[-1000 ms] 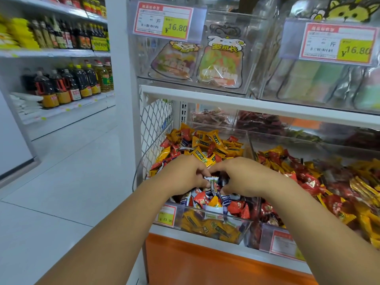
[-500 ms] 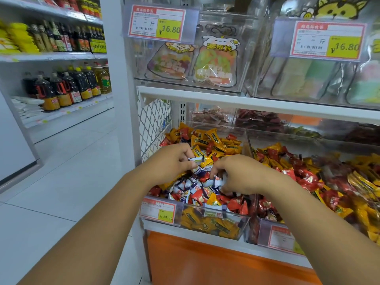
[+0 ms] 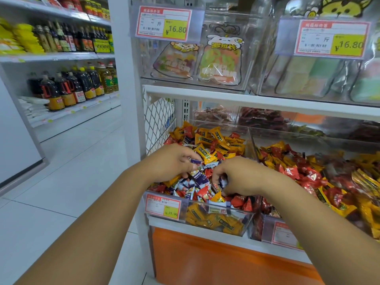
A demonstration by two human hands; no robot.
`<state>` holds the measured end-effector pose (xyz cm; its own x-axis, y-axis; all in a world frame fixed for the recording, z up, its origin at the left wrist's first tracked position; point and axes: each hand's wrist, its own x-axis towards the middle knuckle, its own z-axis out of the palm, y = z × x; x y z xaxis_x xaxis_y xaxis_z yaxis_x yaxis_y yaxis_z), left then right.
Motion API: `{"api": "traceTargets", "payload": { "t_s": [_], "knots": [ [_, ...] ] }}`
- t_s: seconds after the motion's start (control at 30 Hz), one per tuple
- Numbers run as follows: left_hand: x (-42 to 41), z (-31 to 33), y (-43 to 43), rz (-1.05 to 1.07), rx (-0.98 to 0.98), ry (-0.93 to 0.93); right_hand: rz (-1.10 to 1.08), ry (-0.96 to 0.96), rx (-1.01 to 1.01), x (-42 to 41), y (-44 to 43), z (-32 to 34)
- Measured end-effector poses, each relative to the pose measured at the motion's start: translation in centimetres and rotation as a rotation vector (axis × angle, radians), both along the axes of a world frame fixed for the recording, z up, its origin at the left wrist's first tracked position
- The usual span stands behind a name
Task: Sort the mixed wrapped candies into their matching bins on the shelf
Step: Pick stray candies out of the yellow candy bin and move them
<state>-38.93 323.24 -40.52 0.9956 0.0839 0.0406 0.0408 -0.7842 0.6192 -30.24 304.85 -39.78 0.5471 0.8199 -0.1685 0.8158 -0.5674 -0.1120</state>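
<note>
Both hands over front of left bin (image 3: pixel 218 222), candies (image 3: pixel 207 145) heaped above rim. Mesh panel (image 3: pixel 158 120) close on left, shelf (image 3: pixel 246 99) low overhead, right bin (image 3: pixel 259 229) touching alongside. Floor (image 3: pixel 72 171) open leftward. Left hand (image 3: pixel 172 161) pinched purple candy (image 3: pixel 196 161). Right hand (image 3: pixel 240 177) curled into pile, hold unclear. Hands touched a second earlier, since parted.

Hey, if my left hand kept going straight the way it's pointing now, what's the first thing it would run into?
Probably the yellow wrapped candy just beyond the left hand, which pinches a purple wrapped candy, in the clear plastic bin; depth is unclear.
</note>
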Motion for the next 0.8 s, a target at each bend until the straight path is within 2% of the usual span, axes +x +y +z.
{"api": "traceTargets", "payload": {
  "t_s": [0.27, 0.43, 0.57, 0.73, 0.8],
  "knots": [
    [0.3, 0.6, -0.4, 0.022, -0.031, -0.05, -0.108, 0.195, 0.356, 0.5, -1.2, 0.8],
    [0.4, 1.1, -1.2, 0.019, -0.011, -0.048, -0.138, 0.243, 0.443, 0.3, -1.5, 0.6],
    [0.4, 1.2, -1.2, 0.017, -0.012, -0.029, -0.11, 0.168, 0.41, 0.2, -1.9, 0.7],
    [0.3, 0.9, -0.4, 0.021, -0.044, 0.0, 0.02, 0.041, 0.09, -0.5, -1.5, 1.0],
    [0.0, 0.9, -0.2, 0.038, -0.049, 0.0, 0.019, 0.05, 0.044, -0.7, -1.2, 0.8]
  ]
}}
